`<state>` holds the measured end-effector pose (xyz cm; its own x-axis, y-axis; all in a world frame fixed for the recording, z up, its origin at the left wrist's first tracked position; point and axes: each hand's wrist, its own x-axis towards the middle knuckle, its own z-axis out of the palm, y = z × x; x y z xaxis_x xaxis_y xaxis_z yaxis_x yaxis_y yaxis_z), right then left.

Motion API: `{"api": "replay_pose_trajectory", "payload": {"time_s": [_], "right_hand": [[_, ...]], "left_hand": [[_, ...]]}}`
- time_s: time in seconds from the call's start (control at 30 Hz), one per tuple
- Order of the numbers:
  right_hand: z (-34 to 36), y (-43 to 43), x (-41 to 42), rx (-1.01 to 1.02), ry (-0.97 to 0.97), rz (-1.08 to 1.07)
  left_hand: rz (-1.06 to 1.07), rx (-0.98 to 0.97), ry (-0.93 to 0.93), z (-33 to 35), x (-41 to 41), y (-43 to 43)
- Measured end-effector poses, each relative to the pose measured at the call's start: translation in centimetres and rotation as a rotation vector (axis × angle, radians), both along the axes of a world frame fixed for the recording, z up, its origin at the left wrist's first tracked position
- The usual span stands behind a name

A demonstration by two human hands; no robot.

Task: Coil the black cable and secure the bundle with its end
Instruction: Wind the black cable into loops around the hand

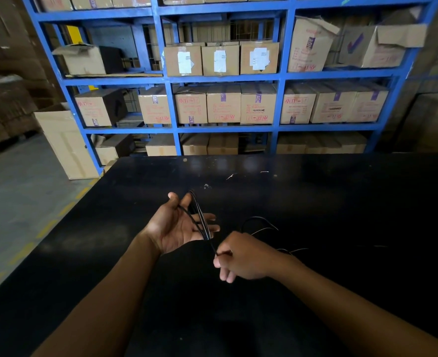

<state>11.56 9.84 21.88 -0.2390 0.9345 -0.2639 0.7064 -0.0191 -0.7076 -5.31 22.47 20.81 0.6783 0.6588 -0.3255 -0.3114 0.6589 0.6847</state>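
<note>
**Cable partly coiled on the left grip, slack waiting on the counter**

The left grip [180, 228] is held palm up over the middle of the counter [341, 197], its fingers spread and nearly straight. It works as a former rather than a clamp. Several loops of the cable [202, 220] lie across the palm and run up between thumb and forefinger. Nothing is squeezed, so each new turn can slide on.

The right grip [243, 256] sits just beside it, nearer the person. Its thumb and forefinger are closed in a pinch on 1 strand that leads straight off the loops, and its other fingers are curled under. Holding the strand so close to the bundle probably keeps it taut and steers the turn.

The slack [257, 218] arcs up behind the right grip and trails off toward the counter's right side. It is black on black, so I cannot tell where it ends, nor find the end that must tie the bundle. The coiling looks partly done and the tie is not yet made.

Both grips work well in from the counter's left edge and short of its far edge. Bare top lies on all sides, most of it to the right, where the slack can be drawn in freely. A rack [171, 106] of boxes [223, 104] stands beyond the far edge, well apart from the work.
</note>
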Motion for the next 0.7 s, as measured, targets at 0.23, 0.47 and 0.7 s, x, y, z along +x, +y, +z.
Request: {"api": "replay_pose_trajectory", "payload": {"time_s": [0.23,0.47,0.7], "right_hand": [[-3.6,0.5,0.4,0.023,-0.012,0.034],[-4.5,2.6,3.3,0.067,-0.258,0.041],[1.1,6.5,6.3,0.236,-0.468,-0.042]], "left_hand": [[-0.106,0.097,-0.069,0.8,0.4,-0.5],[-0.437,0.172,-0.167,2.5,-0.4,-2.5],[-0.701,0.284,-0.031,2.4,0.2,-4.5]]}}
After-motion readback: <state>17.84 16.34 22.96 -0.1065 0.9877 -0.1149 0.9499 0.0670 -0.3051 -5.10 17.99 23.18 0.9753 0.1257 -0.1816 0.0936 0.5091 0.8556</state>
